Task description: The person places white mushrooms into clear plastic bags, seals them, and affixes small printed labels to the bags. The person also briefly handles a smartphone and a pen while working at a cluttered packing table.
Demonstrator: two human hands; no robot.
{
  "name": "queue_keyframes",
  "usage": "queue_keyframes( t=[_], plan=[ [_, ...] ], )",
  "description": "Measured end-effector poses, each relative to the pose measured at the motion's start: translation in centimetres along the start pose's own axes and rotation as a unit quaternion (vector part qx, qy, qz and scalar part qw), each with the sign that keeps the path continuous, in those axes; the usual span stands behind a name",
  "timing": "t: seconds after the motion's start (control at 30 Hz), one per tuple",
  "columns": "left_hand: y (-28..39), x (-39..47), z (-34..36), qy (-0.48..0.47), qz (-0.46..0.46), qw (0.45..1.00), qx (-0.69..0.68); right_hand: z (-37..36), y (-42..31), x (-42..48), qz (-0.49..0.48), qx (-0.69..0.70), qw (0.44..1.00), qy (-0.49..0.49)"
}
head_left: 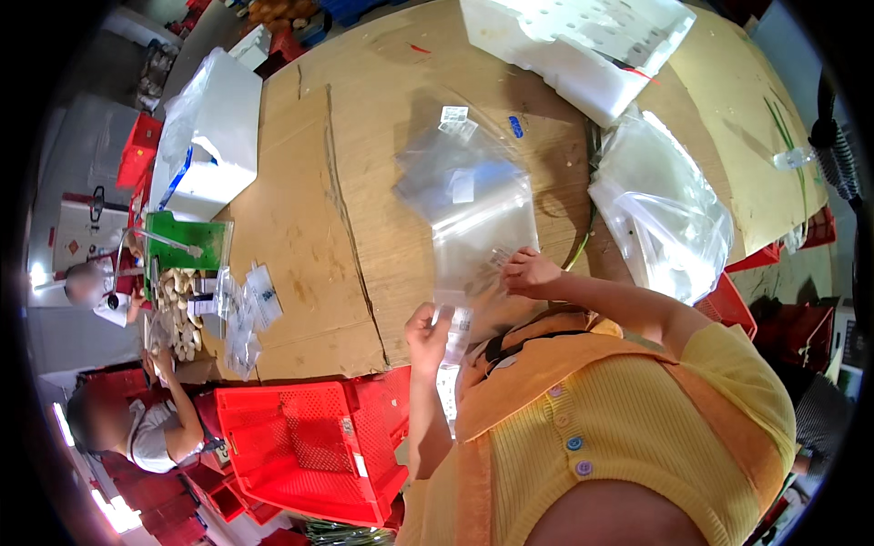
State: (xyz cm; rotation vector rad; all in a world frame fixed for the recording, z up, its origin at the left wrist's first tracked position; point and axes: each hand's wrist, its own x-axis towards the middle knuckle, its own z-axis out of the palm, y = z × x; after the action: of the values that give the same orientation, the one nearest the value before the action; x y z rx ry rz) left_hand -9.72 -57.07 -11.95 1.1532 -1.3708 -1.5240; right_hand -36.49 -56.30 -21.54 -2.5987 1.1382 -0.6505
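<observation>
My left hand (427, 336) is closed on a strip of printed labels (459, 332) near the table's front edge. The strip hangs close to my apron. My right hand (532, 274) has curled fingers resting at a label (500, 257) on a clear plastic bag (486, 222). Whether those fingers pinch the label or only press on it is hard to tell. Beyond that bag lie more clear bags (427, 176), fanned out and overlapping. Several of them bear white labels (463, 186) with print.
A pile of clear bags (662, 205) lies right, below a white foam box (580, 78). Another foam box (212, 136) stands left, near a green tray (188, 242) and pale produce (179, 314). Two people work at left. A red crate (307, 443) sits beside the cardboard-covered table (293, 205).
</observation>
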Motion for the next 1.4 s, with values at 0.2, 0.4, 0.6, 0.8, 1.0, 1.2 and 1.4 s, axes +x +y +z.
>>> queue_keyframes(
  t=[0.2,0.4,0.6,0.8,1.0,1.2,1.4],
  plan=[
    [0.2,0.1,-0.4,0.009,-0.048,0.988,0.143,-4.2,6.4,2.5,0.197,0.403,0.843,0.297],
    [-2.7,0.3,0.6,-0.105,0.015,0.986,0.127,-9.4,0.6,5.7,0.192,0.108,0.928,0.301],
    [-1.1,0.8,0.7,-0.188,-0.085,0.956,0.21,-4.9,-3.7,4.4,0.292,0.476,0.815,-0.156],
    [-1.0,-0.9,-2.5,-0.102,-0.106,0.974,0.17,-2.8,0.3,3.3,0.28,-0.092,0.955,-0.029],
    [1.2,0.2,-2.1,0.031,0.059,0.996,0.056,-0.8,-1.1,0.2,0.027,-0.021,0.998,0.054],
    [1.3,-0.2,-2.0,0.011,-0.012,1.0,0.015,-7.3,6.6,3.2,0.331,0.193,0.919,0.09],
    [-0.1,0.7,1.0,-0.048,0.038,0.99,0.125,-10.8,0.5,6.2,0.201,-0.045,0.929,0.307]
  ],
)
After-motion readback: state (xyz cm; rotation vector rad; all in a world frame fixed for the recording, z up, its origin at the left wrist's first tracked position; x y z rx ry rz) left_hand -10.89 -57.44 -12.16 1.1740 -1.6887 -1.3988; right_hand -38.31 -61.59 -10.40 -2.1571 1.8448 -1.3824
